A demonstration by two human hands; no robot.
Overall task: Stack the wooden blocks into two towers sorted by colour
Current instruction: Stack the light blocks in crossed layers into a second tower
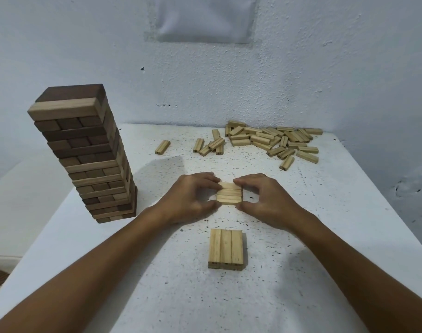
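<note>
Both hands are on a little row of three light blocks (229,195) mid-table: left hand (193,198) pinches its left end, right hand (265,200) pinches the right end, fingers curled round it. Looks like it's sitting flat on the table (325,236), though I can't really tell if it's lifted a hair. Another trio (226,249) lies just nearer me. Mixed dark-and-light tower (85,152) stands on the left, and a loose pile (272,140) of light blocks sits at the far right.
</note>
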